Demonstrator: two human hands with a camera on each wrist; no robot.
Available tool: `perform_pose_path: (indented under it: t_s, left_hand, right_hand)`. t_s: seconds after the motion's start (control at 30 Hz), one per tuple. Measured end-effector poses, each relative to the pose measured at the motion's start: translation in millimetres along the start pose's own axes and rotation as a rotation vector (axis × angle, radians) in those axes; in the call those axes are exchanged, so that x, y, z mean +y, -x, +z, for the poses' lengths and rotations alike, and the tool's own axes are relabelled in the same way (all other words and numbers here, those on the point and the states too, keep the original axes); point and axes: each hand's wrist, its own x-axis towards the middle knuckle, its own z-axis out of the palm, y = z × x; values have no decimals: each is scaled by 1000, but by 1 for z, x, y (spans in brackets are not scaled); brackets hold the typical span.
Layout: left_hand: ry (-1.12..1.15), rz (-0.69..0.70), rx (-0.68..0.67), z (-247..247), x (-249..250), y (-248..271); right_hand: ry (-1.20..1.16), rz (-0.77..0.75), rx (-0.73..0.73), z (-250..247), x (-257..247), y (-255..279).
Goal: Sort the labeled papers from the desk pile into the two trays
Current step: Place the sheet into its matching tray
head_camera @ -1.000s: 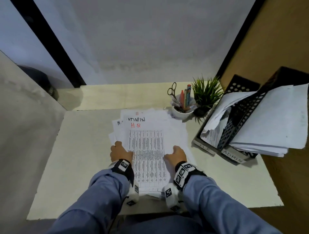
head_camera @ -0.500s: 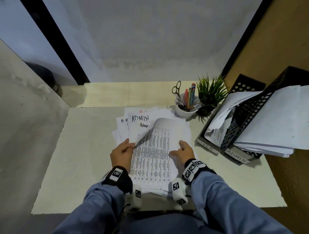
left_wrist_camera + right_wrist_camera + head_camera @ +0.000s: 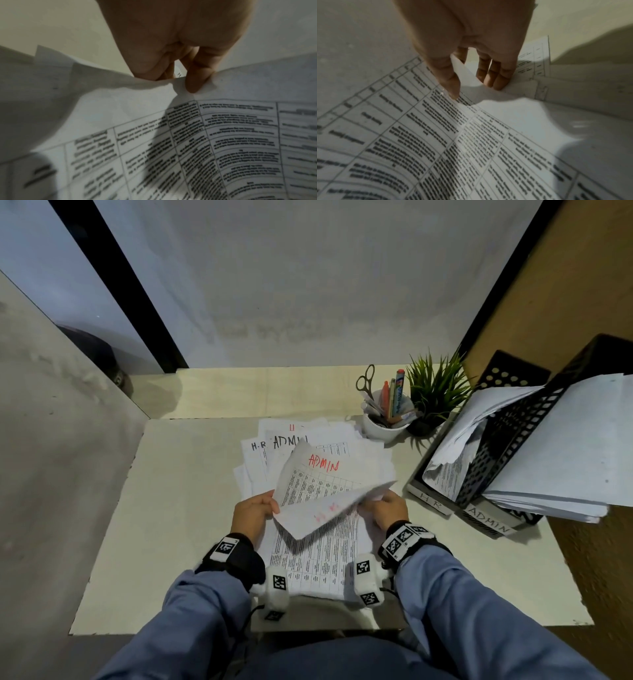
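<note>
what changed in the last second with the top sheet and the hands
Both hands, flat on the pile a second ago, now pinch the top sheet: left hand at its left edge, right hand at its right. Its top, marked H.R, has folded toward the person, uncovering a red ADMIN sheet. Trays unchanged.

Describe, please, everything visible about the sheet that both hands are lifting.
The sheet is thin white paper, folded back so its blank reverse faces up; red letters show faintly through. Its printed table is seen in both wrist views. The left hand pinches its left edge and the right hand its right edge. It hangs curled over the pile, above a page marked ADMIN.
</note>
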Motion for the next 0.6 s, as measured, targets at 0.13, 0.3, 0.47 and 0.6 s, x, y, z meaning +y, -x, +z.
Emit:
perform_pose_path:
  t_s: [0.13, 0.3, 0.47, 0.6]
  left_hand:
    - [-21, -70, 10, 0, 2, -3]
    - [-251, -29, -169, 14, 23, 17]
    - [-569, 186, -58, 14, 37, 11]
    - [-534, 374, -50, 23, 71, 12]
  right_hand:
    - [-127, 74, -5, -1, 5, -5]
    - [-158, 54, 2, 1, -2, -8]
    - [-8, -231, -34, -3, -41, 12]
    - [356, -603, 44, -21, -80, 20]
